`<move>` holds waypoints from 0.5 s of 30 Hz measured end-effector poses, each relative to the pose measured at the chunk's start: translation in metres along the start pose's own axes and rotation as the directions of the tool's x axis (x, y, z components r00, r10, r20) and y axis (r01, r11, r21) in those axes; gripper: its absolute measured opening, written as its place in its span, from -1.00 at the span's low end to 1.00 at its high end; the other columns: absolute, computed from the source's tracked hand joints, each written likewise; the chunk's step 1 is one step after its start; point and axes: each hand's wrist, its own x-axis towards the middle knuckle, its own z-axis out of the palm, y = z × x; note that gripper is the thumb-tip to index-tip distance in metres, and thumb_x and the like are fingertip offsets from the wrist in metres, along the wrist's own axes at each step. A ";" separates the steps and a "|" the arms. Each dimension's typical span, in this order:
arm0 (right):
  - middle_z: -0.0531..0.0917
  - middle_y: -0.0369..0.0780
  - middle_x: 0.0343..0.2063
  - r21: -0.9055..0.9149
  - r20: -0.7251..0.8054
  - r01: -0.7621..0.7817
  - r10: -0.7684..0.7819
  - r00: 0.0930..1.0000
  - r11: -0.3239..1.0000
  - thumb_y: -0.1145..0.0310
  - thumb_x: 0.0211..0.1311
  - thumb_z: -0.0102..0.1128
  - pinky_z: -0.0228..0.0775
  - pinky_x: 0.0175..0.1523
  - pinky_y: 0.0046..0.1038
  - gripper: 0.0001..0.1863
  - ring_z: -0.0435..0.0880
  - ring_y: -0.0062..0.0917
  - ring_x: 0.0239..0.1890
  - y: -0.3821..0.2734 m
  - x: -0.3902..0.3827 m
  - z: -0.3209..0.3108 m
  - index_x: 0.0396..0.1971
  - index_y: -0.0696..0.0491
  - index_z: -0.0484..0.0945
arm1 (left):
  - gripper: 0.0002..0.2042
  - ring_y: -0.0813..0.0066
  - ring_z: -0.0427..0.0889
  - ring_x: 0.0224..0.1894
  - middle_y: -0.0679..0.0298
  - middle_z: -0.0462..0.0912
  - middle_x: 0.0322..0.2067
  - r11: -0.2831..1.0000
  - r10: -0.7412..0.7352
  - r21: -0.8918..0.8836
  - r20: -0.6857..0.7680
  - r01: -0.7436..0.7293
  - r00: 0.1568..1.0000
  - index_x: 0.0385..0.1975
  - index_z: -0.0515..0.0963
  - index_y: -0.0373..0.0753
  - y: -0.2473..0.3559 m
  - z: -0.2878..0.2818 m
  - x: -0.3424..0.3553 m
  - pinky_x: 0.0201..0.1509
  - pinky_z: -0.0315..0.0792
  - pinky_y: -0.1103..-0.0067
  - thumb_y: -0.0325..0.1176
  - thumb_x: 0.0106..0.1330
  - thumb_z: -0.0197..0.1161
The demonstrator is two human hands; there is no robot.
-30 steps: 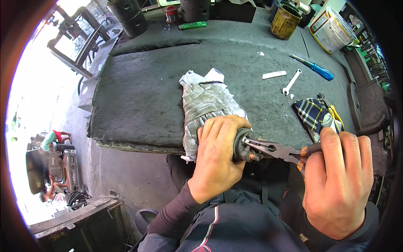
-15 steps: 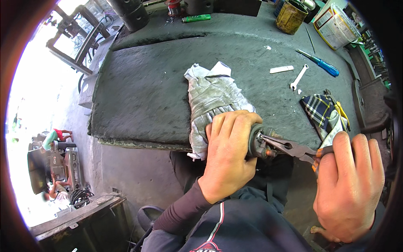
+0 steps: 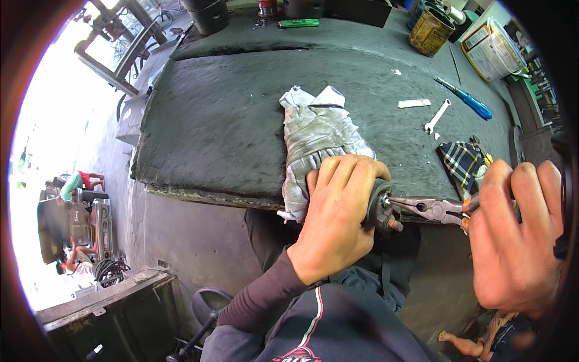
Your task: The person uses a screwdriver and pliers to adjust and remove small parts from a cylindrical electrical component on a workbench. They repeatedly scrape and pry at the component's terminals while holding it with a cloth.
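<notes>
My left hand [image 3: 335, 220] is wrapped round a dark, round metal part [image 3: 382, 205] with a brassy fitting on its lower side, at the bench's front edge. It rests against a crumpled grey-white rag [image 3: 319, 127]. Long-nose pliers [image 3: 429, 209] with orange and black handles reach from the right, their tips at the centre of the part's face. My right hand [image 3: 512, 235] is closed on the pliers' handles.
The dark bench [image 3: 205, 120] holds a blue screwdriver [image 3: 473, 102], spanner [image 3: 437, 116], plaid cloth [image 3: 461, 163], green tube [image 3: 298, 23], cans [image 3: 431, 33] and white bucket [image 3: 491, 51]. People [image 3: 77, 181] are by a vehicle at left; another person [image 3: 482, 338] is at lower right.
My right hand has moved up, and the pliers lie more level. My view has shifted, putting the bench further right in frame. More of a person now shows at lower right.
</notes>
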 end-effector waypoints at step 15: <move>0.64 0.15 -0.05 0.059 -0.022 -0.292 0.294 0.956 0.954 0.54 -0.18 0.39 0.46 -0.09 0.03 -0.69 0.63 -0.01 -0.11 -0.010 -0.015 -0.003 -0.40 0.40 0.56 | -0.47 -0.02 0.59 0.10 0.14 0.64 -0.03 0.998 0.038 -0.041 -0.009 -0.038 0.999 0.02 0.58 -0.21 -0.008 -0.003 -0.001 0.31 0.36 0.25 -0.60 -0.04 0.50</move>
